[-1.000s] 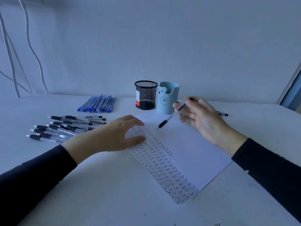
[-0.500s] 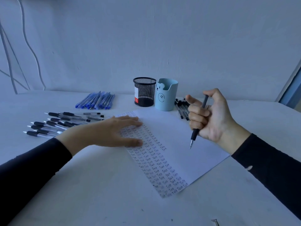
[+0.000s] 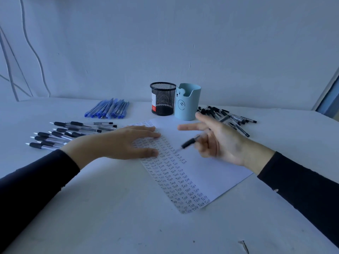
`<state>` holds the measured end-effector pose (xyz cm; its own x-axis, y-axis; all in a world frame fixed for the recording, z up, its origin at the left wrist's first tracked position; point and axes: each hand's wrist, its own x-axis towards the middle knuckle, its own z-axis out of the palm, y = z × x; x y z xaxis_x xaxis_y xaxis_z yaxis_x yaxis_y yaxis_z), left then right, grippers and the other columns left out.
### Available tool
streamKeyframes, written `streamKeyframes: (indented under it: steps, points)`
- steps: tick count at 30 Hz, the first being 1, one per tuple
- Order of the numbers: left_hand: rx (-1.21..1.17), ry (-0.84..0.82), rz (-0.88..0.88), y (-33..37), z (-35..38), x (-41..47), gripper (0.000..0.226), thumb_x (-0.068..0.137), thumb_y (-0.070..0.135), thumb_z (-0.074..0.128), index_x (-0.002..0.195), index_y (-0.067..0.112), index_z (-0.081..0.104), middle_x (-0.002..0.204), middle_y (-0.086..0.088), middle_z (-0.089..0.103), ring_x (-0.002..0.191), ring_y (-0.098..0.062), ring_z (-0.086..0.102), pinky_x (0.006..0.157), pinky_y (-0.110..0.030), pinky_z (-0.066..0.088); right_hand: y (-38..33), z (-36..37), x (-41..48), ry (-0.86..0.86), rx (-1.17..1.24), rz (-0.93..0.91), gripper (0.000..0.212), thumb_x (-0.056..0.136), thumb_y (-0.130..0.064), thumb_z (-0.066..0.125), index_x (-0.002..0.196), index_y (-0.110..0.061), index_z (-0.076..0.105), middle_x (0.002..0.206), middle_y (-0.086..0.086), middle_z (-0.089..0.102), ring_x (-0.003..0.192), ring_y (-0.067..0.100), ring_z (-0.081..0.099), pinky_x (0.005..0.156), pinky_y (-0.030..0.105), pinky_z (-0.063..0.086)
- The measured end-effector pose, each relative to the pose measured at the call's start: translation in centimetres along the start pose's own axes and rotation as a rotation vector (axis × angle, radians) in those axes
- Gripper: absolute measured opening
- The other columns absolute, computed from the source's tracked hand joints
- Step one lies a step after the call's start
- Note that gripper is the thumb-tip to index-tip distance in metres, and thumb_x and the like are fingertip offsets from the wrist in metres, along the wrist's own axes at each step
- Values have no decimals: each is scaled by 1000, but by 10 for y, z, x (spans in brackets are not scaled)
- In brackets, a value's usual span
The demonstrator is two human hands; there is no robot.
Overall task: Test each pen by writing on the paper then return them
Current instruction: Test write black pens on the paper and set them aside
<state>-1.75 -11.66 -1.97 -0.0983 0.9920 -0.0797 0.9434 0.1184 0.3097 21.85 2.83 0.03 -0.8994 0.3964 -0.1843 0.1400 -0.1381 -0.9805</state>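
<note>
A white sheet of paper (image 3: 205,171) lies tilted on the table, its left part filled with rows of the handwritten word "Test". My left hand (image 3: 126,143) rests flat on the paper's upper left, fingers spread, holding nothing. My right hand (image 3: 218,142) hovers above the paper, palm turned up and fingers partly spread, with a black-grip pen (image 3: 189,143) held loosely among them; its tip points down-left, just above the written column. The pen and fingers are blurred by motion.
Several black pens (image 3: 67,133) lie in rows at the left, several blue pens (image 3: 108,110) behind them. A black mesh cup (image 3: 162,99) and a light-blue bear cup (image 3: 188,101) stand at the back. Another pile of black pens (image 3: 229,117) lies right of the cups.
My right hand has opened from a fist around an upright pen; the pen now lies slanted across its fingers, tip toward the writing. My left hand has stayed on the paper.
</note>
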Motion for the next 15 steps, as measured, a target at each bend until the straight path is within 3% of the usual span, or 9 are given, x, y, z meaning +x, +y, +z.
streamKeyframes:
  steps: [2,3,5,7,9,11,15]
  points:
    - [1,-3,-2,1,0,0,84,61,93,37,138,59,33,152,31,21,143,1,17,118,-31,11,2,5,-1,-70,2,13,42,101,-30,39,130,-5,56,94,16,72,74,19,66,62,27,56]
    - [2,-2,-2,0,0,0,84,61,93,37,138,60,32,152,31,21,142,1,18,119,-32,12,4,6,0,-80,-11,12,39,98,-23,43,129,-4,55,103,17,71,82,20,66,67,28,58]
    - [-1,8,1,0,0,0,81,64,92,36,138,60,33,152,31,22,142,0,20,120,-35,15,8,9,1,-27,-127,-48,33,87,-20,52,113,-6,66,92,11,71,74,16,62,62,25,53]
    - [10,21,8,-1,2,1,77,67,91,35,138,60,32,152,30,23,142,-2,23,120,-38,18,10,12,0,114,-404,-175,9,82,-24,67,81,-15,70,69,0,64,60,10,52,54,21,42]
    - [35,25,8,-1,4,1,78,69,91,32,139,58,31,153,28,24,142,-5,25,119,-41,21,15,14,0,184,-567,-271,30,83,-28,76,61,-18,58,56,-2,54,52,11,44,51,19,35]
    - [45,25,5,0,4,2,79,68,93,32,139,58,30,153,27,24,142,-6,25,119,-42,21,19,20,0,217,-518,-275,43,87,-27,73,50,-20,52,53,1,55,45,11,45,46,19,37]
    - [39,14,-6,2,3,1,78,70,91,38,140,57,29,154,27,23,143,-6,23,119,-42,20,27,28,3,278,-498,-249,44,91,-18,67,50,-14,50,48,0,57,39,11,46,43,19,39]
